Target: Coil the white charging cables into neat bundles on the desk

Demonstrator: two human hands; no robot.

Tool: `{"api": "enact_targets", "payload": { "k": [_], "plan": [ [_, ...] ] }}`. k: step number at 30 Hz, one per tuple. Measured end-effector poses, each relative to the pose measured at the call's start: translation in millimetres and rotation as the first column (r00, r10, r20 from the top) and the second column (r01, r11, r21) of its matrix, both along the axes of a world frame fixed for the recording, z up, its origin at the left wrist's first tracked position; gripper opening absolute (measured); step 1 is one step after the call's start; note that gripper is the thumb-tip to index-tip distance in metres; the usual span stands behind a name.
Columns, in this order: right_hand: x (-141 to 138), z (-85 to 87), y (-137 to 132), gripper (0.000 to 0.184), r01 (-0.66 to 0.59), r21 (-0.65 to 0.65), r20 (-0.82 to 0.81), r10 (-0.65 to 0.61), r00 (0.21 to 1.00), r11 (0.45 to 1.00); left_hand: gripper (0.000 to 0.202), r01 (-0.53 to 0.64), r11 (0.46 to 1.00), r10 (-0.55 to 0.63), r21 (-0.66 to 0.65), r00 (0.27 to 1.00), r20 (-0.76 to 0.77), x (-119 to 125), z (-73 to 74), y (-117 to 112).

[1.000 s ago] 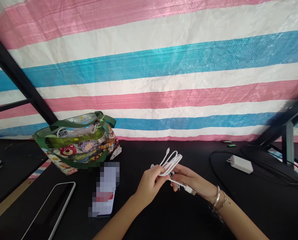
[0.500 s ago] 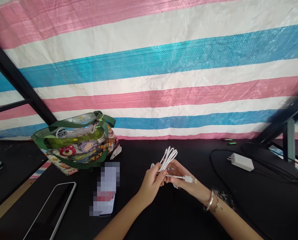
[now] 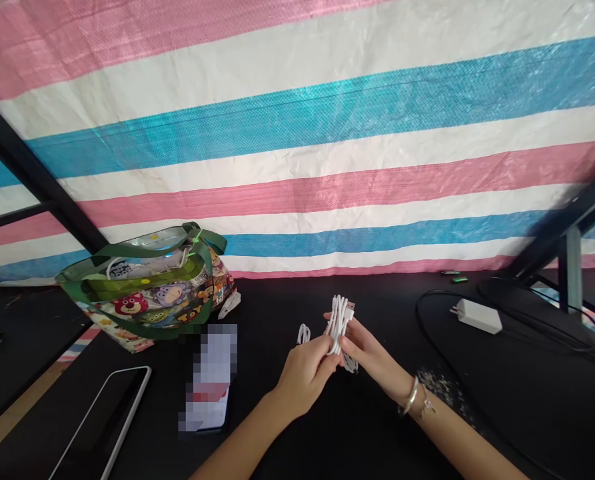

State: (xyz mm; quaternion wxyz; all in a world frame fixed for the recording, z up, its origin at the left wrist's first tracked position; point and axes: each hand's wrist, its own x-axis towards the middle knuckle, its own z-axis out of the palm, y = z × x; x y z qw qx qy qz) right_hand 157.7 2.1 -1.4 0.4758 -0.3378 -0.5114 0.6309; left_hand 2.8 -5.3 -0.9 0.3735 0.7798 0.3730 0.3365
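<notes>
Since a moment ago, the USB plug (image 3: 349, 312) no longer points off to the right; it now lies up against the top of the white cable (image 3: 337, 328), whose loops stand as a narrow bundle. Our left hand (image 3: 304, 373) pinches the bundle's lower end between thumb and fingers. Our right hand (image 3: 370, 343) curls in from the other side, thumb on the loops. Between the two, the cable is held up over the middle of the black table (image 3: 277, 307).

We judge it light, bendy and a little springy, smooth enough for loops to slip, and most fragile where cord meets plug. We do best to grip the whole bundle at its waist.

Counting from the left, we see one dark-screened device (image 3: 103, 420), one patterned bag (image 3: 152, 300), one partly pixelated device (image 3: 215, 415), one set of white loops (image 3: 303, 333) beside our left hand, one held bundle, one greyish tangle (image 3: 350, 364) below it, two bracelets (image 3: 411, 397), two small green cylinders (image 3: 460, 280) and one white adapter (image 3: 478, 317). We cannot tell whether the loops or tangle belong to the held cable.
</notes>
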Motion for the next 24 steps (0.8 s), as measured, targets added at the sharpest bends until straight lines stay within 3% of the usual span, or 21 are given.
{"api": "enact_targets", "payload": {
  "k": [9, 19, 24],
  "plan": [
    [2.0, 6.3, -4.4, 0.047, 0.068, -0.22, -0.161, -0.104, 0.981, 0.973, 0.021, 0.04, 0.995, -0.033, 0.097, 0.997, -0.067, 2.5, 2.4, -1.7],
    [3.8, 6.7, 1.0, 0.037, -0.028, -0.435, -0.453, -0.192, 0.871, 0.9, 0.02, 0.098, 0.963, -0.02, 0.252, 0.955, -0.297, 4.5, -0.8, -3.8],
    [-0.1, 10.8, -0.5, 0.028, -0.091, -0.434, -0.561, -0.19, 0.806, 0.896, 0.024, 0.118, 0.927, 0.018, 0.357, 0.934, -0.357, 4.7, -5.0, -5.9]
  ]
}}
